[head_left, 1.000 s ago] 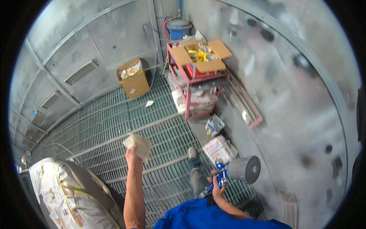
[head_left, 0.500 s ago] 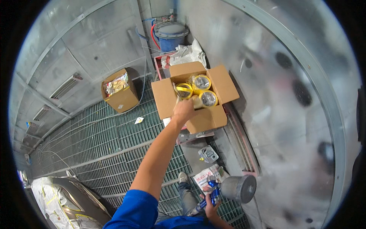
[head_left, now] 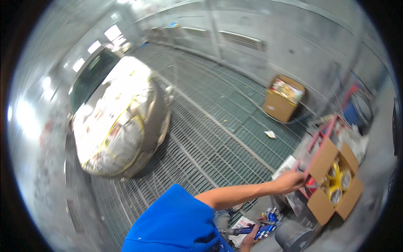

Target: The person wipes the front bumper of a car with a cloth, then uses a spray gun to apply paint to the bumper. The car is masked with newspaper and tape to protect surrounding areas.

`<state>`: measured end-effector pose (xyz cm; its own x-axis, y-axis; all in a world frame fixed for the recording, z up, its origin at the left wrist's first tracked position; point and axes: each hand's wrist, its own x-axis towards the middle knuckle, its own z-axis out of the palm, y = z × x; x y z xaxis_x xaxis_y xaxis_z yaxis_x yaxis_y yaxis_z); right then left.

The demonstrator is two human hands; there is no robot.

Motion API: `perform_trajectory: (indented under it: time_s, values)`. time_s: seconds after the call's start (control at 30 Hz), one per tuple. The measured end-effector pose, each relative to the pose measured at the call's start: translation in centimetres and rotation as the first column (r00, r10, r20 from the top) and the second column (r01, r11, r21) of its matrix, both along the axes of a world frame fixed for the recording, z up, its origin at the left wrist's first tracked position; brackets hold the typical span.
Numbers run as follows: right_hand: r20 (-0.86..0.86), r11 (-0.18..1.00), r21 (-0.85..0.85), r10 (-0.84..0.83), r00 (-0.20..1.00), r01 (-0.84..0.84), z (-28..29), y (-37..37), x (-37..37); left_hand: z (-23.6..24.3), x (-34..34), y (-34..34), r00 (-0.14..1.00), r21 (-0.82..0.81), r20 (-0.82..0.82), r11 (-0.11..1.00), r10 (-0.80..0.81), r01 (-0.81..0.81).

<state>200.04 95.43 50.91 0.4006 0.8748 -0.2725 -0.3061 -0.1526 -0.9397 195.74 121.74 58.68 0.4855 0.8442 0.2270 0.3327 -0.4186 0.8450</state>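
My left hand (head_left: 289, 181) is at the end of my outstretched arm, beside the left flap of an open cardboard box (head_left: 320, 163). Its fingers are curled closed; what they hold, if anything, I cannot make out in the blur. Inside the box stand several yellow-rimmed rolls or cans (head_left: 335, 195) with silvery ends. Low in the view, my right hand (head_left: 250, 240) grips a blue spray gun (head_left: 265, 230) with a large grey cup (head_left: 293, 236) on it.
A car (head_left: 119, 126) masked in white sheeting and yellow tape stands at the left. Another cardboard box (head_left: 284, 98) sits on the grated floor (head_left: 218, 138) near the far wall. A blue tank (head_left: 357, 110) stands in the right corner. Some paper (head_left: 240, 235) lies below the spray gun.
The view has swung left, bringing the masked car fully in. My left hand has drawn back from inside the box to beside its left flap. My right hand keeps holding the spray gun.
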Motion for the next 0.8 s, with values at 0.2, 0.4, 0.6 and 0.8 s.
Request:
perform_trajectory:
  time_s: [0.2,0.4,0.6,0.8]
  values:
    - [-0.064,0.847,0.123,0.526,0.848,-0.517,6.0,7.0,-4.7,0.4,-21.1,-20.5,0.934,-0.690,0.219,0.722,0.283,-0.056]
    - [-0.145,0.354,0.369,0.935,0.323,-0.859,17.0,5.0,-20.3,2.5,-27.4,-33.4,0.522,-0.716,0.559,0.693,0.644,-0.088]
    - [-0.016,-0.171,0.516,0.978,-0.209,-0.839,18.4,-9.4,-34.4,3.6,-34.3,-51.7,0.246,-0.680,0.481,0.535,0.842,-0.502]
    - [0.015,-0.642,0.354,0.731,-0.682,-0.680,18.4,-30.8,-44.7,0.2,-36.6,-72.2,-0.125,-0.605,0.582,0.325,0.804,-0.727]
